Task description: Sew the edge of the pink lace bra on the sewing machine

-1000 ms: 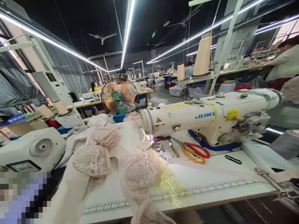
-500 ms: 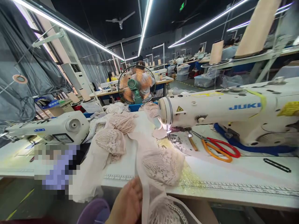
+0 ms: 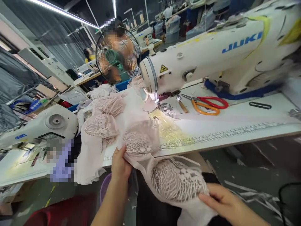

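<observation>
A pale pink lace bra [image 3: 176, 179] stretches between my two hands, one cup over the table's front edge and the other above my lap. My left hand [image 3: 121, 163] pinches its edge beside the far cup, thumb on top. My right hand [image 3: 223, 199] grips the near cup's outer side, with fabric hanging below. Beyond the far cup stands a white sewing machine [image 3: 183, 67], its lamp lit at the needle. A stack of similar lace bras [image 3: 101, 125] lies on the table left of my left hand.
Orange-handled scissors [image 3: 207, 110] and a red-handled pair [image 3: 215, 101] lie under the machine arm, near a black strip [image 3: 260, 105]. A printed ruler [image 3: 225, 130] runs along the table edge. Behind stands a fan [image 3: 117, 58]; a second machine [image 3: 54, 122] is at left, a purple bin [image 3: 104, 186] below.
The view has tilted down and turned. My right hand has come into sight holding the bra's near cup. My left hand now pinches the bra's edge, and the near cup is raised.
</observation>
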Tool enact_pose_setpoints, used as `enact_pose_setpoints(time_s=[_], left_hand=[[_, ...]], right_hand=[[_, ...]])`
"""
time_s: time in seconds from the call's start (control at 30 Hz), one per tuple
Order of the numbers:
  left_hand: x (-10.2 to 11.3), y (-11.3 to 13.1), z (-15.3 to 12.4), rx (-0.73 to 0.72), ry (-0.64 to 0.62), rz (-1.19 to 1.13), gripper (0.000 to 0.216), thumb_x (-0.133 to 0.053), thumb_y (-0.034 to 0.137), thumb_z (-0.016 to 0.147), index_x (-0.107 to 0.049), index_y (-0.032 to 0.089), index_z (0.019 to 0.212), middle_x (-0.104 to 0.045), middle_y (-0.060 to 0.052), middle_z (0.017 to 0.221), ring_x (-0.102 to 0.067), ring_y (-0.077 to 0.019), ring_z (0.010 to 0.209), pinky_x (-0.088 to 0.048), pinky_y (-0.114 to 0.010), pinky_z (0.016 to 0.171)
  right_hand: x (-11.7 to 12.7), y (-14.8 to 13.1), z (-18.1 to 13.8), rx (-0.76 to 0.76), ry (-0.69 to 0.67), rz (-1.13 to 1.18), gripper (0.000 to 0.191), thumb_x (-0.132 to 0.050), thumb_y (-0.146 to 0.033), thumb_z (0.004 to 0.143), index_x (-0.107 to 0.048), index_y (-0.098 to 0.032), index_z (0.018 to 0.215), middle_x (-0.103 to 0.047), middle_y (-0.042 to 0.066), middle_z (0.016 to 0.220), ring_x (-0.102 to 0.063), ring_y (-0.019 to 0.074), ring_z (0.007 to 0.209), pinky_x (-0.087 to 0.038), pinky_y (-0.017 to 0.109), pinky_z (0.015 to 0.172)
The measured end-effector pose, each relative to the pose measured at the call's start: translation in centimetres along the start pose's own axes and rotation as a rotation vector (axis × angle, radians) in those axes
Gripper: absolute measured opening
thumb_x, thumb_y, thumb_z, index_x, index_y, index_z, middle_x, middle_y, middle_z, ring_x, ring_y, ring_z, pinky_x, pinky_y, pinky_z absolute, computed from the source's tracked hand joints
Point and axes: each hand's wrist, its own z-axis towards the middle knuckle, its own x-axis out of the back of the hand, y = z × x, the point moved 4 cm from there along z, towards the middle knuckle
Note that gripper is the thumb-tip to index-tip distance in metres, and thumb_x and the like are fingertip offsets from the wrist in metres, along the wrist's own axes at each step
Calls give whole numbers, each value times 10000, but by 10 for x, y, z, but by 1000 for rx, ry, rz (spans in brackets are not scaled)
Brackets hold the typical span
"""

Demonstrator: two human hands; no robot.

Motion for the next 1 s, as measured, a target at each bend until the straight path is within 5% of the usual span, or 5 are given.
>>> enact_pose_setpoints(time_s=[0.17, 0.47, 0.73, 0.87, 1.0], left_hand=[[3, 4, 8, 23, -2, 14, 361, -577, 159, 747, -621, 146, 1105, -689, -95, 1045, -603, -235, 1068, -419, -388, 1001], [16, -8, -18, 57, -128, 317, 392, -788, 302, 594, -698, 127, 934, -722, -97, 874, -665, -256, 859, -515, -361, 828], [18, -45, -79, 196, -457, 633, 457, -714, 545, 648, -725, 122, 820, -708, -86, 796, -629, -246, 772, -500, -343, 746], [30, -44, -87, 216, -333, 748, 509, -717, 563, 631, -715, 138, 910, -702, -89, 902, -611, -277, 889, -471, -371, 842], [21, -34, -89, 130, -474, 866, 417, -663, 483, 727, -712, 174, 1003, -686, -91, 1023, -565, -313, 1027, -408, -407, 971]], right_hand=[[9, -3, 7, -63, 92, 223, 562, -420, -711, 758, -554, -167, 712, -501, -6, 605, -447, 134, 548, -398, 269, 530], [10, 2, 4, -69, 46, -418, 313, -463, -364, 787, -501, -196, 526, -543, 61, 577, -486, 229, 574, -327, 362, 594], [45, -51, 1, 111, 353, -278, 369, -479, -525, 820, -635, -267, 1031, -620, 92, 1137, -567, 267, 1084, -469, 343, 889], [17, -69, 10, 87, 114, -54, 339, -446, -503, 855, -612, -225, 754, -557, 8, 640, -566, 151, 596, -461, 237, 560], [-6, -60, 12, -19, 2, 190, 381, -408, -522, 866, -581, -194, 778, -441, -42, 577, -416, 100, 467, -353, 223, 458]])
